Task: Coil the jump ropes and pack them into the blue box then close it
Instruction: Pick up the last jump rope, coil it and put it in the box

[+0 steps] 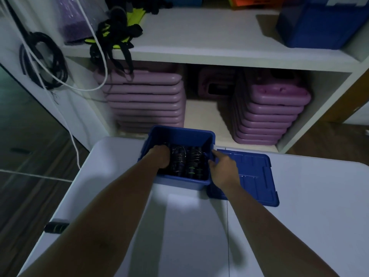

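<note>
The open blue box (180, 134) stands on the white table (299, 216) near its far edge. Coiled black jump ropes (188, 162) with clear cords lie packed inside it. My left hand (159, 156) is down in the box's left side, fingers curled on the ropes there; what it grips is hidden in the dark. My right hand (222, 166) rests against the box's right wall, fingers over the rim. The blue lid (253, 176) lies flat on the table just right of the box, partly under my right wrist.
A white shelf unit (199, 54) stands behind the table with stacks of purple step boards (145, 96) below and a large blue crate (323, 23) above. Black straps and a white cord (42, 58) hang at the left. A small black item (56, 226) sits at the table's left edge.
</note>
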### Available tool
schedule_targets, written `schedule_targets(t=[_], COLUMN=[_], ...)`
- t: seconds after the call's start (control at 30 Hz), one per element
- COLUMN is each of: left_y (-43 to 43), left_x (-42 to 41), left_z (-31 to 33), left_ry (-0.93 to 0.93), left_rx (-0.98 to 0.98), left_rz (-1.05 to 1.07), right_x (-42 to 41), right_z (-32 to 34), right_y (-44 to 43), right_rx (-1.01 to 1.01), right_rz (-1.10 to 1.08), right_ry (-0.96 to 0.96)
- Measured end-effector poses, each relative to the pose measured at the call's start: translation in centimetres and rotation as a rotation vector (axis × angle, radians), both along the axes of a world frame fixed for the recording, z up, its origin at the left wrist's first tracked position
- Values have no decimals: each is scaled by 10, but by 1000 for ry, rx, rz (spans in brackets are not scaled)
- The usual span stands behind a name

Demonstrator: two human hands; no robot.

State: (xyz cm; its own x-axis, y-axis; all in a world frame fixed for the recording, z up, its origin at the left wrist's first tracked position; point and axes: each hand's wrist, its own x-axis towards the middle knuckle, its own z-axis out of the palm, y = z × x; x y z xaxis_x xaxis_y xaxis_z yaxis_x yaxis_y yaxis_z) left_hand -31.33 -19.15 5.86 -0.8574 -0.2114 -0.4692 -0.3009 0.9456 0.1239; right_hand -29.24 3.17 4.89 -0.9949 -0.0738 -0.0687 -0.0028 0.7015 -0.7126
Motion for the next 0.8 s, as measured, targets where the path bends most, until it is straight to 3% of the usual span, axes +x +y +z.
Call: schedule_targets(t=[0.23,0.43,0.57,0.8], left_y=[-29,-91,-131,-188], left_x=[67,157,217,290], left_z=[29,38,38,4], left_ry=[326,515,505,330], left_rx=[195,314,338,321], left_rz=[-26,5,34,60], right_x=[46,119,178,267], right_z=[18,25,16,-11], right_y=[-23,-69,-110,-179], right_rx=[194,203,141,25], right_rz=[-18,-12,25,118], right_ry=[131,230,156,-164])
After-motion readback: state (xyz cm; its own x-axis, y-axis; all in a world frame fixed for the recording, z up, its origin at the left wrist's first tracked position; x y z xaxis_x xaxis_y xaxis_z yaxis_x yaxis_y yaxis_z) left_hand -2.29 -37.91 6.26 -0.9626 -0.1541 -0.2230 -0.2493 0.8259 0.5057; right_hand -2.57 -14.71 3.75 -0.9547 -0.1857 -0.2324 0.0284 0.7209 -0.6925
